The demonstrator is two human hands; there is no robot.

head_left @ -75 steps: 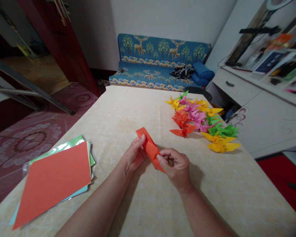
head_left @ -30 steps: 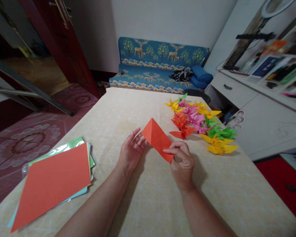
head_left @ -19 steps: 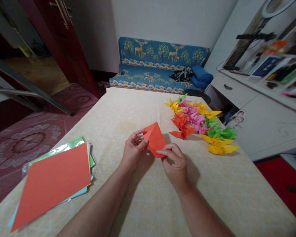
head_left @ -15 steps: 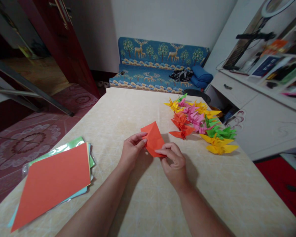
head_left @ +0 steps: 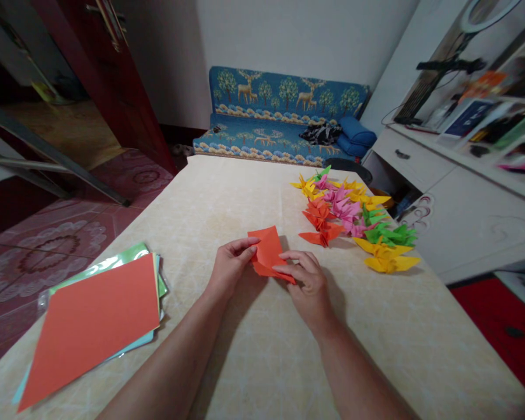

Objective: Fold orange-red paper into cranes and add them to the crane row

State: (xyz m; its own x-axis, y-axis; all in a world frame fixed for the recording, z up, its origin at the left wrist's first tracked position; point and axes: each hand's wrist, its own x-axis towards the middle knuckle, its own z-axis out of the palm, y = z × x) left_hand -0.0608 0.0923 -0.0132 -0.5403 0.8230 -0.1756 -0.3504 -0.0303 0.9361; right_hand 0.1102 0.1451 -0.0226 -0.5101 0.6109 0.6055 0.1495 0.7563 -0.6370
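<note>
A folded piece of orange-red origami paper [head_left: 268, 251] is held between my hands, a little above the middle of the table. My left hand [head_left: 231, 261] pinches its left edge between thumb and fingers. On the lower right corner, my right hand [head_left: 308, 280] grips the paper, its fingers lying over the front and the thumb mostly hidden. Creases and a turned-up lower edge show on the paper. To the right of my hands lie several folded paper cranes, among them an orange-red one [head_left: 322, 234], a pink one [head_left: 343, 204] and a yellow one [head_left: 387, 256].
A stack of coloured paper sheets [head_left: 96, 321], orange-red on top, lies at the table's left side, partly over a clear plastic wrapper. Beyond the pale table [head_left: 227, 192] stands a blue patterned sofa [head_left: 266, 125]. A white cabinet [head_left: 472, 216] stands at the right.
The paper has tilted and changed outline: its pointed top now looks flatter and its lower edge curls up. My right fingers have shifted slightly along its right side.
</note>
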